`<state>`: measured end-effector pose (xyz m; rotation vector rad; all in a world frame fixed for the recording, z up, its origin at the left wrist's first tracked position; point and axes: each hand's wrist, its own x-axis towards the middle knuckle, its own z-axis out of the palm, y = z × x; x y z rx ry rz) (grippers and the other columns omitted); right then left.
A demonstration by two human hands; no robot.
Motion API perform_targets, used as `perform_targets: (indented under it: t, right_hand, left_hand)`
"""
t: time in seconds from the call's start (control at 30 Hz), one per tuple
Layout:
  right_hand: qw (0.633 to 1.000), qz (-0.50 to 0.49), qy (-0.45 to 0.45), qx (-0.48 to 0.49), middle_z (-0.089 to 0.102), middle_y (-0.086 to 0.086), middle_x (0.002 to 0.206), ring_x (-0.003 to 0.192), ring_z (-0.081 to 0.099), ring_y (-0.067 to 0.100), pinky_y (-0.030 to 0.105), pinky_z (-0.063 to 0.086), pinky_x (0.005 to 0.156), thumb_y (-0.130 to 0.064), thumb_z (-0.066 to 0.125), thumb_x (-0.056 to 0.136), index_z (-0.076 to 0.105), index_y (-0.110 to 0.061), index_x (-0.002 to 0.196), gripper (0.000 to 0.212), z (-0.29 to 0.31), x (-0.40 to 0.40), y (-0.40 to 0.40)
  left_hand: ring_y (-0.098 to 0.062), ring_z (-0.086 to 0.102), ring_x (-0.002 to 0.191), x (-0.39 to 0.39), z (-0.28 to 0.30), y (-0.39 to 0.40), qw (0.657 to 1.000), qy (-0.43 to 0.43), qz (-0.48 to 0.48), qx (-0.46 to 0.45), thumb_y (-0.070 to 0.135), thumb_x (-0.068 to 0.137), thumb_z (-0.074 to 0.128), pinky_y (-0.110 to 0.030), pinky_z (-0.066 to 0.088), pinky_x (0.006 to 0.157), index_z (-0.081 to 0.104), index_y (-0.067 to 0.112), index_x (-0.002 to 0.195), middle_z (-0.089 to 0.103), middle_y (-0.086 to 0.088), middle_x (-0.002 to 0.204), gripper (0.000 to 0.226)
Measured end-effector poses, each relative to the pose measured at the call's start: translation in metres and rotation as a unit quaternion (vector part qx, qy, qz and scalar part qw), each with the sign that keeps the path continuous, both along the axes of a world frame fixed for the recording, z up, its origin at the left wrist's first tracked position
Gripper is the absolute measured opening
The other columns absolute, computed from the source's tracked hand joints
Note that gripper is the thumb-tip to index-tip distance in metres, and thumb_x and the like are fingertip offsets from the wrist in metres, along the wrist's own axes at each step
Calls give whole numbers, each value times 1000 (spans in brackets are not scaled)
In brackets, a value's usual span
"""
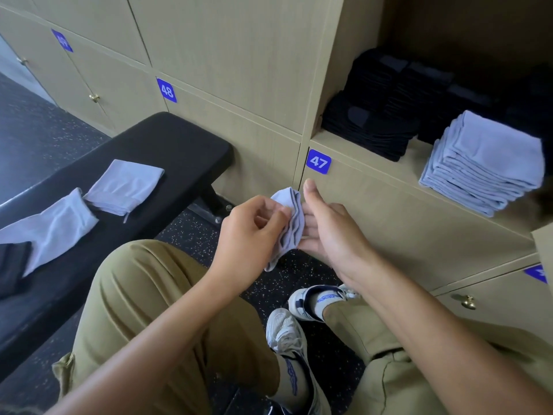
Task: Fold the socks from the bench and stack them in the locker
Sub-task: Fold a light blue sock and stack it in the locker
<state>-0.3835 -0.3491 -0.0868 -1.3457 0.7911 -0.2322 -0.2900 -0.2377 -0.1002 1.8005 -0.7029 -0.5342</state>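
The person sits with a light blue sock (288, 223) held up between both hands, in front of the knees. The left hand (251, 226) pinches the folded sock with curled fingers. The right hand (326, 226) is flat and open against its other side (thumb pointing up). More blue socks (125, 185) lie on the black bench (167, 139). A neat blue stack (484, 163) sits in the open locker (371, 163), beside black stacks (374, 127).
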Motion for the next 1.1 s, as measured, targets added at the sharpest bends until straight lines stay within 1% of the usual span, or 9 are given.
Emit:
perform_targets:
  t: [0.17,0.43,0.53,0.63,0.67,0.73,0.83,1.03,1.1]
  right_hand:
    - [999,-7,-26,-28,78,11,101,102,74,26,44,55,101,-25,67,97,75,-7,107,22,6,-4,-7]
    - [995,-57,-23,-79,79,3,101,89,72,11,22,55,79,-5,72,90,73,-17,104,19,15,-11,-21]
    - [991,-92,-40,-87,79,-2,99,88,72,6,19,54,76,-3,69,90,72,-19,103,21,26,-16,-34]
    - [990,-110,-65,-63,78,2,107,103,73,18,32,56,93,-4,68,91,71,-15,114,26,37,-22,-47]
    - [990,-108,-74,-51,77,4,109,107,72,21,37,55,98,-4,67,91,71,-14,116,27,40,-24,-50]
    - [991,-101,-84,-33,76,6,113,111,71,24,43,52,103,-5,66,92,71,-14,119,29,45,-28,-55]
    - [991,-98,-93,-16,75,8,115,112,70,26,46,50,106,-3,63,93,71,-13,120,30,52,-33,-59]
    - [978,-174,-92,-64,76,1,108,103,72,20,46,54,101,-12,69,87,61,-22,125,40,59,-38,-67]
    - [967,-216,-90,-105,73,-6,100,94,71,9,34,57,91,-15,72,86,55,-24,124,42,62,-42,-71]
  left_hand:
    - [-16,68,78,6,4,-7,997,7,-58,-50,20,105,52,-39,56,79,74,20,92,74,3,80,26]
    - [-22,71,83,15,8,-23,995,-7,-32,-90,11,104,51,-48,58,85,71,18,99,75,0,84,21]
    - [-20,66,79,20,8,-27,996,-16,13,-84,21,99,56,-48,55,77,63,19,93,70,3,86,10]
    - [-9,57,77,21,11,-31,998,-8,20,-52,27,100,62,-26,48,69,51,18,98,64,-1,95,15]
    - [-9,59,81,21,13,-32,998,15,3,-53,28,101,62,-22,49,73,46,19,99,62,-2,100,18]
    - [-13,64,83,19,19,-36,990,96,-48,-90,27,103,61,-31,54,77,39,20,101,59,-6,103,23]
    - [-13,63,70,14,29,-43,967,180,-107,-144,16,104,56,-28,53,60,35,18,104,64,0,90,22]
    - [-6,51,53,1,49,-61,973,66,-153,-157,1,105,49,-23,44,48,37,14,109,60,13,74,18]
    - [-7,47,51,-2,56,-72,974,42,-157,-157,-2,104,48,-22,41,46,43,9,110,57,3,79,13]
